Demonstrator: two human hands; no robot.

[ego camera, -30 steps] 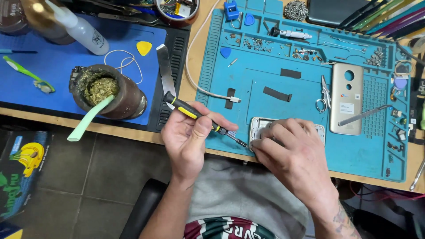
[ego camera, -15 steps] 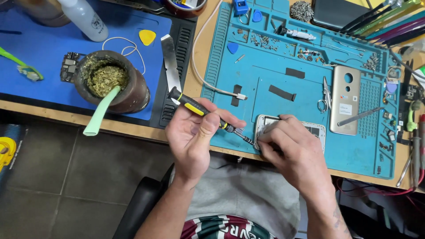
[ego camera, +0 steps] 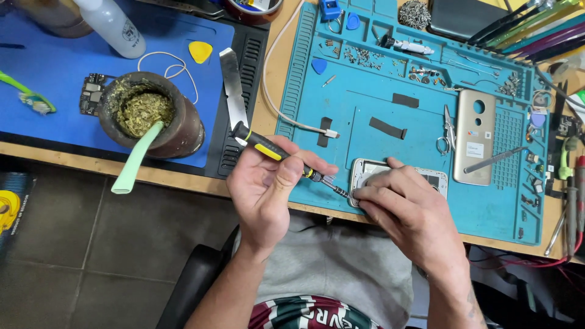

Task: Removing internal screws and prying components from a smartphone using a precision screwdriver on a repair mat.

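Head view, hands and work:
Left hand: fingers curled tight around a precision screwdriver, thumb pressed along the shaft.
Precision screwdriver: black handle with yellow band, slanting down to the right; tip at the lower left corner of the phone frame.
Right hand: palm down over the phone frame, fingers bent and narrow, fingertips pinching at the screwdriver tip; any screw there too small to tell.
Phone frame: silver-white, opened, flat on the near edge of the teal mat, mostly hidden under the right hand.

Head view, teal side:
Teal repair mat: ribbed borders, small compartments along the far edge holding screws and small parts.
Gold phone back cover: flat, right of the phone frame, apart from it.
Tweezers: lying across the lower part of the back cover.
Small scissors: just left of the back cover.
Black strips: two, on the mat beyond the phone frame.
White cable: curving along the mat's left edge.

Head view, blue side:
Blue mat: left part of the wooden bench.
Brown cup: filled with green herb, pale green straw leaning toward the bench edge.
Yellow pick: beyond the cup.
White bottle: far left.
Metal blade: on the black ribbed strip, just beyond the screwdriver handle.
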